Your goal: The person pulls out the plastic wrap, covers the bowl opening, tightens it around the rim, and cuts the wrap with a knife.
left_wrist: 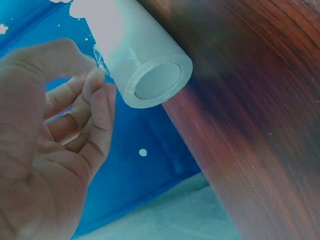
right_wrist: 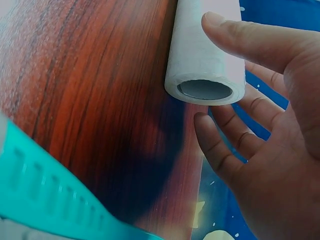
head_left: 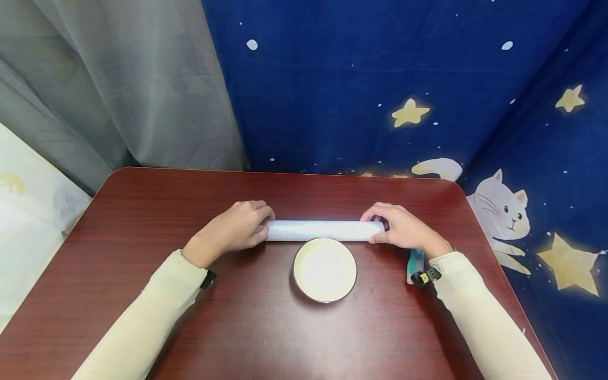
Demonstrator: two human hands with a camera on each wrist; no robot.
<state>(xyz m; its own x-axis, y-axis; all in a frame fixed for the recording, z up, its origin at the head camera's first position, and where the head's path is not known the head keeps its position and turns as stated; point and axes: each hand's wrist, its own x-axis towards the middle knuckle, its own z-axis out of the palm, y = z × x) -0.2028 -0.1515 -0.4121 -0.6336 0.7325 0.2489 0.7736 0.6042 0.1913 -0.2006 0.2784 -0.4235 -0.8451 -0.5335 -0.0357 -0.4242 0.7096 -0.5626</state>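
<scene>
A roll of cling film point(head_left: 318, 230) lies crosswise on the table, its hollow core showing in both wrist views. My left hand point(head_left: 242, 224) is at its left end. In the left wrist view the thumb and fingertips of that hand pinch a wrinkled bit of clear film point(left_wrist: 101, 60) at the roll's side. My right hand point(head_left: 396, 224) holds the other end, with the thumb point(right_wrist: 235, 35) on one side of the roll and curled fingers around the far side. A cream bowl point(head_left: 325, 270) with a dark rim stands just in front of the roll.
A teal tool point(head_left: 415, 264), perhaps a box cutter, lies under the right wrist; its ribbed teal side point(right_wrist: 45, 180) shows close up. The dark red table point(head_left: 237, 327) ends at a blue starry curtain point(head_left: 332, 95) and a grey curtain point(head_left: 157, 84).
</scene>
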